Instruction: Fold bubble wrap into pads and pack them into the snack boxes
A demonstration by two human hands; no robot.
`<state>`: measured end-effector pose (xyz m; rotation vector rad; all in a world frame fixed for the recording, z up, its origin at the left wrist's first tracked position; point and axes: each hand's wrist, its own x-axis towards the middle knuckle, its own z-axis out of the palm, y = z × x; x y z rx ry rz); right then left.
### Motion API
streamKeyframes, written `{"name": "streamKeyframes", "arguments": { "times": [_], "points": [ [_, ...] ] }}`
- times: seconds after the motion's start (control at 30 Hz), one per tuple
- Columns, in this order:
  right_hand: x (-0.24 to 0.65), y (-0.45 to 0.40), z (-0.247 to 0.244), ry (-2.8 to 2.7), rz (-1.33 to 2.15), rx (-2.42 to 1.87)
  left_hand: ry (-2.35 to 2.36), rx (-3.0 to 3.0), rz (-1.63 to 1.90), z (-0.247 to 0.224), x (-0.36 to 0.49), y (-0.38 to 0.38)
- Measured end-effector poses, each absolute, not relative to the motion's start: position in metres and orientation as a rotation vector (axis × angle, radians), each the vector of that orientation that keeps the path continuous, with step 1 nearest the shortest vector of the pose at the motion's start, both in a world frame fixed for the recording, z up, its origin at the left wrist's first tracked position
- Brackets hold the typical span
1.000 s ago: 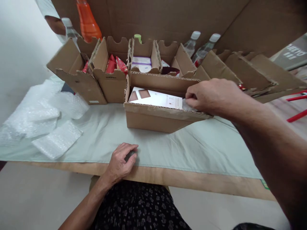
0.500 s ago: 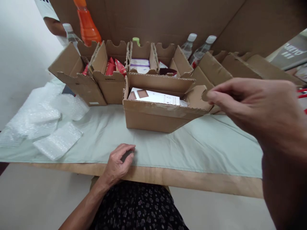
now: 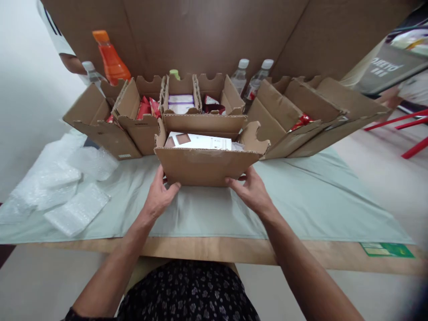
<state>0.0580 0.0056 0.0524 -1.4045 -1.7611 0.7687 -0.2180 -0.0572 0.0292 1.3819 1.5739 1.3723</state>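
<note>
In front of me is an open-topped cardboard box (image 3: 207, 167) with notched end walls. A white carton (image 3: 200, 141) with brown squares on it lies inside, beside some clear plastic wrap (image 3: 237, 146). My left hand (image 3: 160, 191) grips the box's lower left corner, thumb on the front face and fingers hidden behind the end. At the lower right corner my right hand (image 3: 249, 189) grips it the same way. The box's base is close to the green cloth (image 3: 207, 214); I cannot tell whether it touches.
More cardboard boxes (image 3: 103, 133) stand in a row behind, holding red packets (image 3: 147, 108) and purple-white packs (image 3: 180, 102). Bottles, one orange (image 3: 112, 62), stand behind them. Bubble wrap (image 3: 76, 209) lies at left. A tall cardboard panel (image 3: 207, 35) closes the back. Another person's arm (image 3: 72, 63) shows at upper left.
My right hand has come down from the upper right to the box's right corner. My left hand has moved up from the table edge to its left corner. The view has shifted right.
</note>
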Motion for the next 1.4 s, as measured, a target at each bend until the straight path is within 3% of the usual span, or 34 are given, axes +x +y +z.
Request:
{"name": "streamKeyframes", "arguments": {
  "times": [0.13,0.33,0.53,0.67,0.93,1.13,1.4],
  "points": [
    [0.066,-0.009,0.043,-1.675,0.686,-1.397,1.596,1.429,1.426,0.021,-0.187,-0.074],
    [0.093,-0.067,0.044,-1.753,0.611,-1.332,1.700,1.458,1.351,0.008,-0.173,-0.157],
    [0.012,-0.065,0.057,-1.926,0.873,-1.026,1.900,1.172,1.552,0.022,-0.235,-0.180],
    [-0.011,-0.040,0.066,-1.856,0.890,-0.927,1.849,1.218,1.689,0.025,-0.229,-0.164],
    [0.095,-0.070,0.024,-1.550,0.646,-1.146,1.801,1.536,1.314,0.007,-0.161,-0.176],
    [0.098,-0.060,-0.001,-1.514,0.762,-1.084,1.873,1.502,1.150,0.015,-0.166,-0.183],
    [0.113,-0.036,0.004,-1.464,0.702,-1.120,1.848,1.702,1.122,0.005,-0.142,-0.205]
  ]
}}
